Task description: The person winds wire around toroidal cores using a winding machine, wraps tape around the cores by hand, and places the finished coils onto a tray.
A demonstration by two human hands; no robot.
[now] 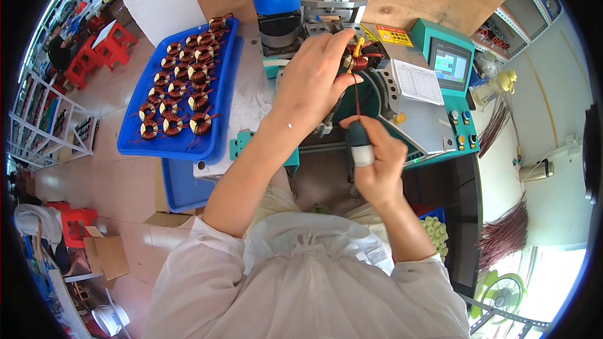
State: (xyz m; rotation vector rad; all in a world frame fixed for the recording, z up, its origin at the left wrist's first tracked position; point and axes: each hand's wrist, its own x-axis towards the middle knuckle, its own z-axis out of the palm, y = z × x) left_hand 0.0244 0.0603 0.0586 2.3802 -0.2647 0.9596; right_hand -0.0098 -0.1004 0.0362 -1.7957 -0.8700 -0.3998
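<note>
A toroidal coil (358, 63) with reddish-brown wire and yellow strips sits at the head of a winding machine (408, 107). My left hand (311, 75) reaches beside it, fingers stretched forward and thumb apart, with the thumb tip close below the coil. In my right hand (383, 163) is a tool handle (360, 141), dark with a white band, its front end pointing toward the coil. A thin reddish wire (357, 97) runs between the coil and the handle's front. Whatever grips that wire at the handle is too small to make out.
Rows of wound coils fill a blue tray (129, 145) at left, above another blue tray (182, 198). A teal control box (468, 47) with a screen stands at right. Wire bundles (505, 235) hang by a green fan (502, 292). Red stools (113, 44) are on the floor.
</note>
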